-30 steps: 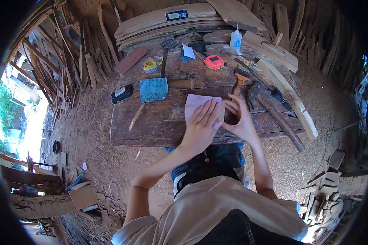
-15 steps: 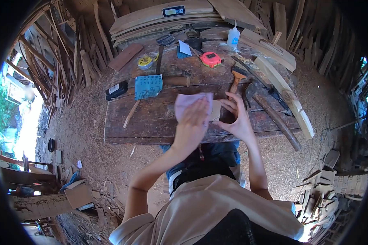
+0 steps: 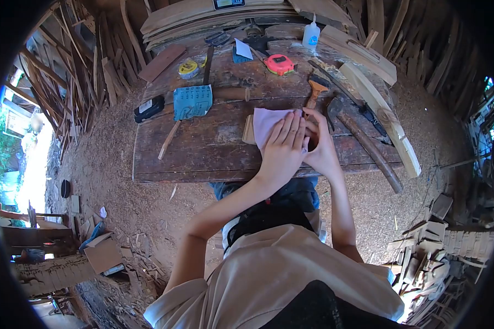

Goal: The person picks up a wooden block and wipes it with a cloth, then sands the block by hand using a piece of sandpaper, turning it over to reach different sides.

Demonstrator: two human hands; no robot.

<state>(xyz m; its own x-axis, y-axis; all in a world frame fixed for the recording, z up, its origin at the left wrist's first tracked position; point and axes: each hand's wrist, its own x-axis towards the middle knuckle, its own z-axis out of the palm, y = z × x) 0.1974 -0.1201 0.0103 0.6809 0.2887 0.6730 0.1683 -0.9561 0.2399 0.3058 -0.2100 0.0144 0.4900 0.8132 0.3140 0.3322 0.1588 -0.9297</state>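
A pale wooden piece (image 3: 248,130) lies on the dark workbench (image 3: 214,159), its left end showing from under a pink sheet (image 3: 264,122). My left hand (image 3: 284,137) presses flat on the sheet, fingers stretched out and close together. Just right of it, my right hand (image 3: 322,145) is curved, thumb and fingers around the right end of the piece. The wood at that end is mostly hidden by my hands.
Behind my right hand lies a brush (image 3: 314,94); a hammer (image 3: 370,152) and a long light board (image 3: 381,118) are further right. Blue sandpaper (image 3: 193,102), a black device (image 3: 149,109) and a chisel-like stick (image 3: 169,140) lie left. A red tape measure (image 3: 280,64) and glue bottle (image 3: 311,34) stand behind.
My left hand and the pink sheet have slid right along the piece, uncovering its left end and closing up to my right hand. The whole view has shifted slightly.
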